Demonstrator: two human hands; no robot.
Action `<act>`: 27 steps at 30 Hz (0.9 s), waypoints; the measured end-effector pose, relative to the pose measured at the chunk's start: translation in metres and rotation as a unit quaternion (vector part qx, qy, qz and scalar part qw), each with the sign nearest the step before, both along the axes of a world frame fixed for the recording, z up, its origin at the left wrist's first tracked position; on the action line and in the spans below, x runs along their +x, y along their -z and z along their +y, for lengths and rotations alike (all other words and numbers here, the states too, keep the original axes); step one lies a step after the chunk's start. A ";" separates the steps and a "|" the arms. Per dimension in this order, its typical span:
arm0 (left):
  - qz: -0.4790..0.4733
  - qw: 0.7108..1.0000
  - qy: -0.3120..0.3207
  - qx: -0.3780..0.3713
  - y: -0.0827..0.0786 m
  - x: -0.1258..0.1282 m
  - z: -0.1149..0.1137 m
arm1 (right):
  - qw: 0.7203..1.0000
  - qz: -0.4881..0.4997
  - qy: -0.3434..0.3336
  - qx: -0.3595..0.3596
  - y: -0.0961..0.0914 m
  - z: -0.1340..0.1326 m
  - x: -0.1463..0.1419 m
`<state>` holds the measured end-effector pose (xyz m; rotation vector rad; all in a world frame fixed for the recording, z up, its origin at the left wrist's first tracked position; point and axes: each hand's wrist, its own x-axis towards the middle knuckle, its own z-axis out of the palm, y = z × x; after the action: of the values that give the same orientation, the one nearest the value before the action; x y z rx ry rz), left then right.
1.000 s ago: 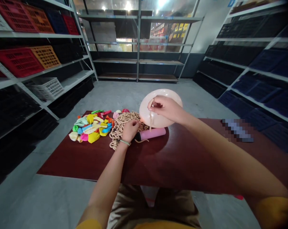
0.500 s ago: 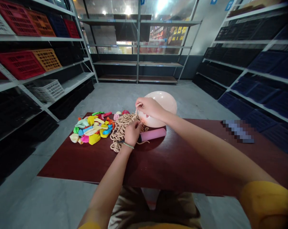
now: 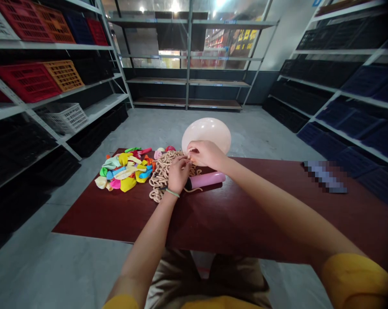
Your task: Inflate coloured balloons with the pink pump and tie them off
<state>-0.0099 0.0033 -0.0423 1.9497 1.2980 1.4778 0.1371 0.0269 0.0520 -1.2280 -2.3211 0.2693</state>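
A pale pink inflated balloon [image 3: 207,132] floats just above the far edge of the dark red table [image 3: 232,214]. My right hand [image 3: 204,153] is closed in a pinch at the balloon's neck, below the balloon. My left hand [image 3: 177,173] is closed too, its fingertips meeting the right hand's at the neck. It rests over a heap of tan beaded chain [image 3: 160,175]. A pink hand pump [image 3: 206,179] lies on the table just under both hands.
A pile of flat coloured balloons [image 3: 125,171] lies left of the chain. A blurred-out object [image 3: 324,177] sits at the table's right. Metal shelving with red, orange and white crates [image 3: 46,77] lines the left; dark bins fill the right shelves.
My right hand came down and left with the balloon, from a stretched neck held high to a pinch low by the left hand. My left hand lifted slightly to meet it.
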 end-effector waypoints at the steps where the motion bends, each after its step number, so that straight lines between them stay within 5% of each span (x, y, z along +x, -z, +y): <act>1: -0.012 1.000 0.001 -0.013 0.000 0.000 0.000 | 1.000 0.006 -0.005 -0.002 0.000 0.000 0.000; 6: -0.094 0.988 0.012 -0.121 0.001 -0.002 0.002 | 0.997 0.064 -0.041 -0.010 -0.005 -0.010 0.002; 9: -0.218 0.953 0.036 -0.207 0.004 -0.001 0.004 | 0.996 0.087 -0.004 0.020 -0.002 -0.017 0.005; 13: -0.376 0.888 0.064 -0.258 0.005 0.001 0.007 | 0.987 0.146 0.073 0.003 0.019 -0.025 0.005; 16: -0.421 0.870 0.066 -0.250 0.006 0.001 0.009 | 0.968 0.219 0.109 -0.050 0.041 -0.026 0.002; 23: -0.242 0.952 -0.017 -0.188 0.009 -0.004 0.010 | 0.936 0.294 0.154 -0.118 0.079 -0.011 -0.006; 27: -0.117 0.985 -0.053 -0.113 0.007 -0.008 0.008 | 0.957 0.238 0.120 -0.117 0.093 0.001 -0.019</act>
<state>-0.0180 0.0116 -0.0492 1.5367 1.4115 1.4841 0.1179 0.0275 -0.0411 -1.3633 -1.7453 0.6866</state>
